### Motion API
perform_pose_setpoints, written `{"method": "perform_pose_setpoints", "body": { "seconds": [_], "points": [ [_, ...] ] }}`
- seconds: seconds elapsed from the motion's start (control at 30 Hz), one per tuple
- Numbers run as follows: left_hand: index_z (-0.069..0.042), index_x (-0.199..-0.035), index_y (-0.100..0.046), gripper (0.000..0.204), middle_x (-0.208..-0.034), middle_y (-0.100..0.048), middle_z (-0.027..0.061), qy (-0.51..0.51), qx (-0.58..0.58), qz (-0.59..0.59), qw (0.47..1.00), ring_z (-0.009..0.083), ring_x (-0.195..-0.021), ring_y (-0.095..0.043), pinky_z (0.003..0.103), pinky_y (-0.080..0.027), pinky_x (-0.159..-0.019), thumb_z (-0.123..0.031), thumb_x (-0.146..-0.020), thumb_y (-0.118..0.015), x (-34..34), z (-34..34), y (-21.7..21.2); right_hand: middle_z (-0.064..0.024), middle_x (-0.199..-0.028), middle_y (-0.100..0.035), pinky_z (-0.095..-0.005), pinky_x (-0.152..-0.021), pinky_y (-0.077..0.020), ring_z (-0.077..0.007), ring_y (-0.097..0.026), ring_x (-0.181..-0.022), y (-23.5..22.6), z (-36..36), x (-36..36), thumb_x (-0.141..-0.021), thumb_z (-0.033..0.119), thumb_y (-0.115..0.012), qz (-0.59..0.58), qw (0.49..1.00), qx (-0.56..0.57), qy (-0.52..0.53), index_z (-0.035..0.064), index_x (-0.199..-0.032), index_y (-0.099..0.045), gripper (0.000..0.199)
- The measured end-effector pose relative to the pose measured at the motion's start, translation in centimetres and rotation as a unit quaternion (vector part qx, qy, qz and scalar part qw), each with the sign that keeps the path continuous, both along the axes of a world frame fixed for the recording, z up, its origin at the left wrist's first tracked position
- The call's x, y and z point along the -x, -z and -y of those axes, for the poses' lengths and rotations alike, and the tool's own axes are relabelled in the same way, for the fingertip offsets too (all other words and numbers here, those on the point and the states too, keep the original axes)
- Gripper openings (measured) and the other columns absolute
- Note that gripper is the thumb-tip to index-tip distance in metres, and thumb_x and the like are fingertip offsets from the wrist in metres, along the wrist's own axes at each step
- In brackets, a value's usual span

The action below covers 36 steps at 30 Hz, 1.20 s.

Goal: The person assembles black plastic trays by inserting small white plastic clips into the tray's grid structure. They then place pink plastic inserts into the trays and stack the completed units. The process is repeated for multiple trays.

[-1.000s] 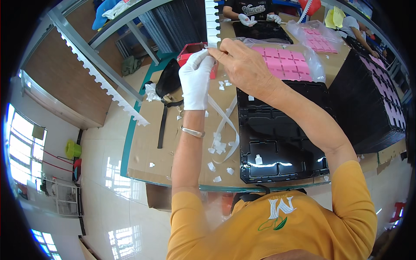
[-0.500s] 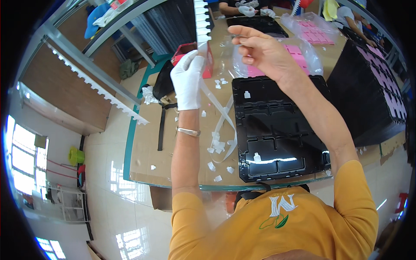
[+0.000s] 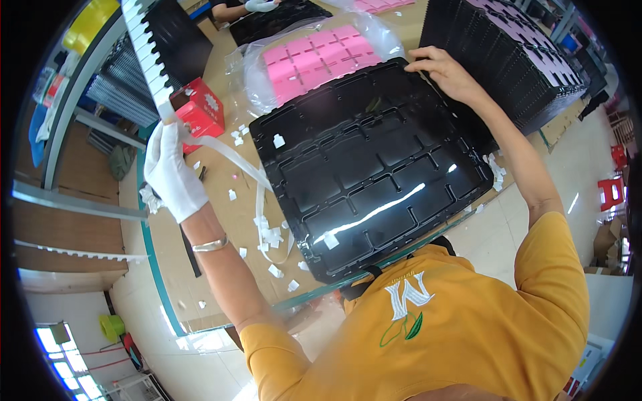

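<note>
My left hand, in a white glove, is closed on a strip of white stickers that rises to the far left. Its edge is notched and dark, and a translucent backing tail trails down to the table. My bare right hand is at the far right corner of a black plastic tray, thumb and fingers on its rim. On the tray lie a white sticker near its left edge and another white tab near the front. A dark surface shows beneath the tray's right edge.
White scraps litter the cardboard-covered table. Beyond the tray lie pink sheets in clear plastic. A red box stands near the strip; a tall stack of black trays stands far right. Another person's gloved hand is at the top.
My right hand has gone from beside the sticker strip to the tray's far right corner. My left hand still holds the strip. The view has turned, and the tray now sits at a slant.
</note>
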<state>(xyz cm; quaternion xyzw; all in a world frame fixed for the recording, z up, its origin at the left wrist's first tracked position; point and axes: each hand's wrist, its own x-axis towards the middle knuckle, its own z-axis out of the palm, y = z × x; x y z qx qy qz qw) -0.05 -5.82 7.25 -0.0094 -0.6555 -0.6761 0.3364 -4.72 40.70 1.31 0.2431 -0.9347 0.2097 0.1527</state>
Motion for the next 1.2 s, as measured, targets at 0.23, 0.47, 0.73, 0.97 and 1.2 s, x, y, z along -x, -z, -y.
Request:
{"method": "perform_pose_setpoints", "body": {
  "seconds": [0.23,0.47,0.73,0.97,1.2],
  "points": [
    [0.006,-0.111,-0.065,0.027,-0.098,-0.067,0.0092,-0.016,0.004,0.031,0.999,0.0142,-0.089,-0.061,0.027,-0.047,-0.081,-0.014,-0.095,-0.061,-0.3,-0.5,0.0,-0.0054,-0.142,-0.049,-0.0416,-0.11,-0.036,-0.0283,-0.042,-0.133,3.4,1.2,0.6,-0.087,-0.005,-0.053,-0.009,0.996,-0.082,0.034,0.0183,-0.112,-0.071,0.039],
    [0.006,-0.112,-0.065,0.027,-0.098,-0.067,0.01,-0.037,0.003,0.034,0.999,0.0156,-0.089,-0.062,0.028,-0.049,-0.082,-0.013,-0.094,-0.062,-0.1,-0.4,0.4,-0.01,-0.14,-0.051,-0.0481,-0.112,-0.0307,-0.0292,-0.042,-0.134,2.7,2.7,-2.2,-0.084,0.0,-0.057,-0.124,0.947,-0.296,0.024,0.0118,-0.12,-0.068,0.04],
    [0.004,-0.106,-0.069,0.022,-0.094,-0.067,0.0042,0.019,0.01,0.007,1.0,0.0106,-0.087,-0.059,0.025,-0.046,-0.079,-0.009,-0.088,-0.067,0.5,1.1,0.9,-0.0116,-0.101,-0.065,-0.0355,-0.077,-0.051,-0.0256,-0.065,-0.087,-3.7,12.0,-2.1,-0.083,0.004,-0.061,-0.148,0.983,-0.015,-0.106,0.0019,-0.111,-0.067,0.028],
    [0.005,-0.104,-0.069,0.019,-0.094,-0.069,0.004,0.034,-0.024,0.018,0.999,0.0093,-0.085,-0.061,0.024,-0.047,-0.079,-0.006,-0.089,-0.066,-0.1,-0.8,0.1,-0.0038,-0.082,-0.065,-0.0259,-0.065,-0.0471,-0.0111,-0.06,-0.07,-10.2,28.9,2.5,-0.09,0.027,-0.067,0.148,0.902,0.375,-0.155,0.0019,-0.103,-0.068,0.029],
    [0.001,-0.097,-0.07,0.018,-0.087,-0.069,0.0036,-0.035,0.041,-0.015,0.998,0.0104,-0.075,-0.063,0.025,-0.05,-0.073,-0.009,-0.082,-0.071,1.6,0.0,1.8,-0.0004,-0.068,-0.06,-0.0235,-0.055,-0.043,-0.0079,-0.054,-0.059,-10.8,33.6,3.2,-0.083,0.029,-0.074,0.168,0.906,0.361,-0.142,0.0014,-0.092,-0.069,0.03]
  ]
}}
